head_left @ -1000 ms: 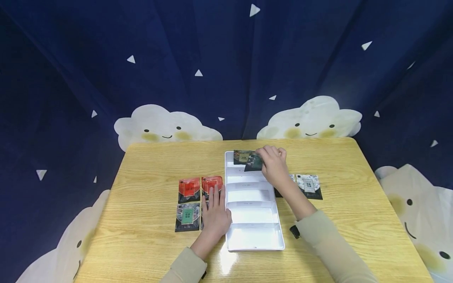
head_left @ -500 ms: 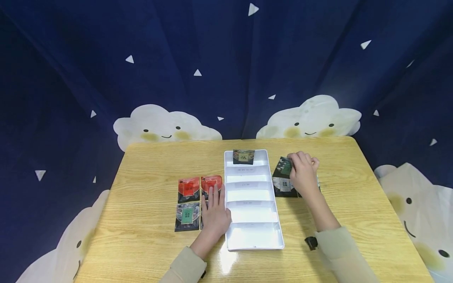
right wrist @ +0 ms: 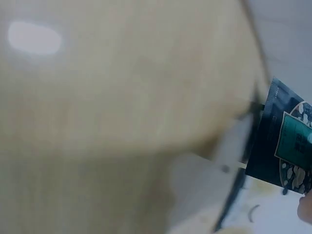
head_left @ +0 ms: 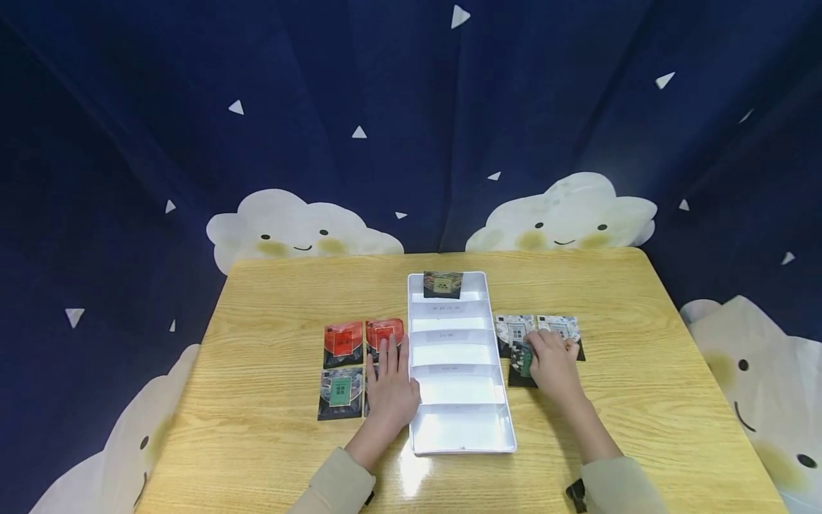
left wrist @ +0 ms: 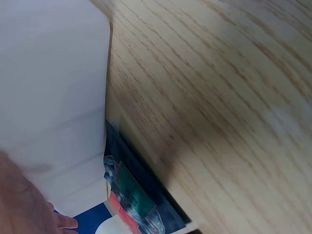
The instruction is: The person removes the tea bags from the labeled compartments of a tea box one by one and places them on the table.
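My right hand point(head_left: 556, 365) pinches a dark sachet with a green label point(head_left: 521, 365) to the right of the white compartment tray point(head_left: 462, 434). The sachet overlaps the lower edge of the left one of two white-patterned sachets point(head_left: 511, 328); contact with the table cannot be told. In the right wrist view that dark sachet point(right wrist: 287, 146) shows tilted at the right edge. My left hand point(head_left: 392, 397), fingers extended, rests against the tray's left side. It partly covers a red sachet point(head_left: 384, 333) and another sachet below it. A sachet with an olive label point(head_left: 442, 285) stands in the tray's farthest compartment.
Left of the tray lie another red sachet point(head_left: 343, 345) and, nearer, a sachet with a green label point(head_left: 340, 393). The second white-patterned sachet point(head_left: 561, 325) lies partly behind my right hand. A dark blue curtain point(head_left: 411, 121) hangs behind the wooden table point(head_left: 257, 442).
My right hand has carried the green-labelled dark sachet from over the tray's far end to the right, then toward me, uncovering the white-patterned sachets. The left hand has not moved.
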Demonstrator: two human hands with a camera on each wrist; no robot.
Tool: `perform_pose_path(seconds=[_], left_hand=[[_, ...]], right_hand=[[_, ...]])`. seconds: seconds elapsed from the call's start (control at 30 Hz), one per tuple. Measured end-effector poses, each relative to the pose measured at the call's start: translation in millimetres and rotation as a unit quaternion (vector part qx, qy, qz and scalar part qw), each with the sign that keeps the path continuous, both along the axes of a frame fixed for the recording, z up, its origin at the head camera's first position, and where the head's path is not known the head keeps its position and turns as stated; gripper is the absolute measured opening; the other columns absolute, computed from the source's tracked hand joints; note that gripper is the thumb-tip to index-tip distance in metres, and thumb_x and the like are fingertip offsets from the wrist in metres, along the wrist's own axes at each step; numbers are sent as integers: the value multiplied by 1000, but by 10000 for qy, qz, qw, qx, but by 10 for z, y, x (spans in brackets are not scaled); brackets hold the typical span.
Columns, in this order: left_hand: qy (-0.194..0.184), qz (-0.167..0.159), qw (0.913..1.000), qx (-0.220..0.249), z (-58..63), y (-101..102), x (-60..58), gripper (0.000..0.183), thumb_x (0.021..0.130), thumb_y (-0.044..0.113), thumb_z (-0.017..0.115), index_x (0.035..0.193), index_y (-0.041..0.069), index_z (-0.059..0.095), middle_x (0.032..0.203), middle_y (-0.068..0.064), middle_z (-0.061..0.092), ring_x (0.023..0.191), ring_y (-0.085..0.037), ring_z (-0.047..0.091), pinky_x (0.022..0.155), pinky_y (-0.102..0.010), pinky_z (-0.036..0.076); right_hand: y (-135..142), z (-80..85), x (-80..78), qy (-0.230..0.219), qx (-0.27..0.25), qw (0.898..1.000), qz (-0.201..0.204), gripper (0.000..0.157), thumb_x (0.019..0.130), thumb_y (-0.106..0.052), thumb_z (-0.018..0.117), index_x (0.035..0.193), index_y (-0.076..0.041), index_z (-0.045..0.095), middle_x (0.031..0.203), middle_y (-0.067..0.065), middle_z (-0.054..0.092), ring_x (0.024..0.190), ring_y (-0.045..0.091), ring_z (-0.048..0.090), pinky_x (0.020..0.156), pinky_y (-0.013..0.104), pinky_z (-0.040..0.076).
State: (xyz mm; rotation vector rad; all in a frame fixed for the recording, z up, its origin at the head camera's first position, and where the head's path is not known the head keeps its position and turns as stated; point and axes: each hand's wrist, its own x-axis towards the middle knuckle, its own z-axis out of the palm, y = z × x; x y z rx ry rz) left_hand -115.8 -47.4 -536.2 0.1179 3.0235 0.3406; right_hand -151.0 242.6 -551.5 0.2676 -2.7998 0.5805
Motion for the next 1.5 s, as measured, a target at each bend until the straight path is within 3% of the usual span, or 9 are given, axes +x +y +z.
perform_pose_path(seconds=[0.27, 0.53, 1.17, 1.5], left_hand=[[28, 24, 10000, 70, 3, -6, 3, 67, 89, 25, 45, 147, 10, 15, 151, -14, 15, 138, -31, 11, 108, -53, 10], [56, 21, 10000, 36, 2, 1, 7, 67, 89, 26, 44, 147, 11, 15, 152, -14, 14, 139, -30, 10, 108, -53, 10], [36, 36, 10000, 55, 11, 0, 9, 67, 89, 27, 44, 147, 11, 15, 151, -14, 14, 139, -31, 11, 108, -53, 10], [-25, 50, 10000, 74, 12, -3, 6, 67, 90, 26, 44, 147, 12, 14, 152, -13, 13, 139, -30, 10, 108, -53, 10]], right_hand=[[-34, -312, 140, 34, 268, 9996, 122, 16, 83, -2, 54, 96, -9, 59, 88, 8, 52, 87, 30, 46, 81, 53, 26], [-54, -526, 210, 7, 515, 9987, -25, 16, 89, -12, 55, 104, -11, 58, 95, 9, 50, 94, 30, 44, 84, 54, 27], [-103, -611, 200, 462, 549, 9969, -323, 11, 87, -15, 55, 96, -9, 56, 95, 11, 49, 94, 32, 44, 80, 54, 27], [-104, -596, 204, 352, 370, 9980, -373, 12, 87, -13, 55, 99, -9, 53, 101, 11, 48, 97, 32, 41, 78, 53, 25]])
